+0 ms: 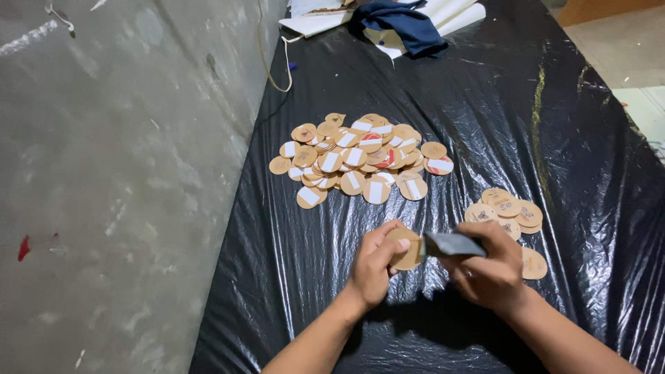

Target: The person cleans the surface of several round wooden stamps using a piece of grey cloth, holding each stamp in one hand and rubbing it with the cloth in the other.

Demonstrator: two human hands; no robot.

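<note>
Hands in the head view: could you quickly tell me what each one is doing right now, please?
Left hand: closed on a round brown cardboard disc.
Right hand: closed on a dark flat tool, its tip at the disc.

cardboard disc [405, 251] partly covered by fingers [377, 244], dark tool [451, 244] blurred, blue cloth [405, 24] cut by top edge

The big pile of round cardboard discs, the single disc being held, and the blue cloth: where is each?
Disc pile [357, 161], head view, middle.
Held disc [407, 251], head view, its face.
Blue cloth [409, 24], head view, centre fold.
</note>
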